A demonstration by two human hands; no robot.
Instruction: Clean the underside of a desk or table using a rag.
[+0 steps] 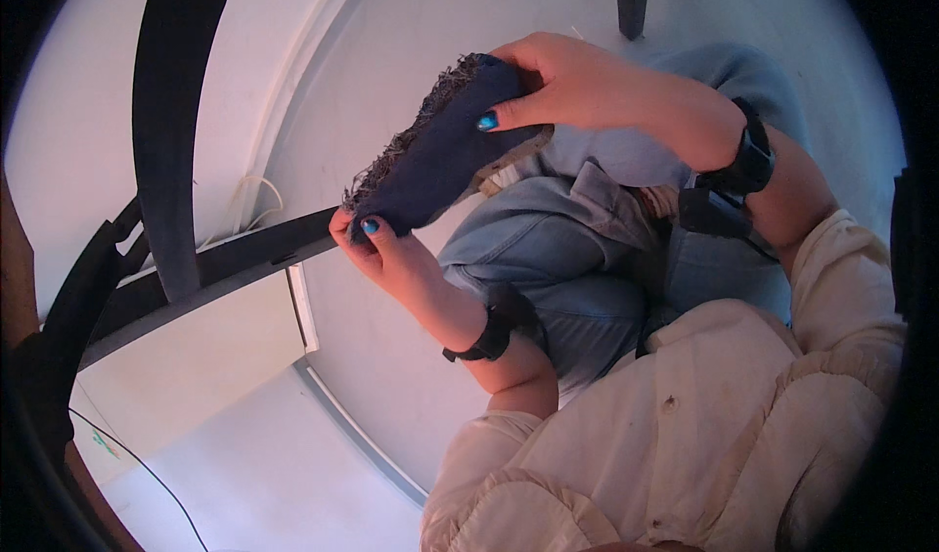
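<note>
A dark navy piece of cloth with a frayed, stringy edge is stretched between my two hands. My left hand pinches its lower left end, the thumb on top and the fingers beneath. At the upper end my right hand grips it, thumb flat on the navy face, its other fingers mostly hidden behind. A lighter, greyish-tan edge shows along the cloth's lower right side. Beneath the hands, a greyish fabric piece rests over my lap in blue jeans. Both wrists wear black straps.
A black frame bar runs just left of my left hand, joined to a broad black upright. Dark furniture legs stand on the pale floor at the top. A thin black cable hangs at lower left, and a pale cord lies near the wall.
</note>
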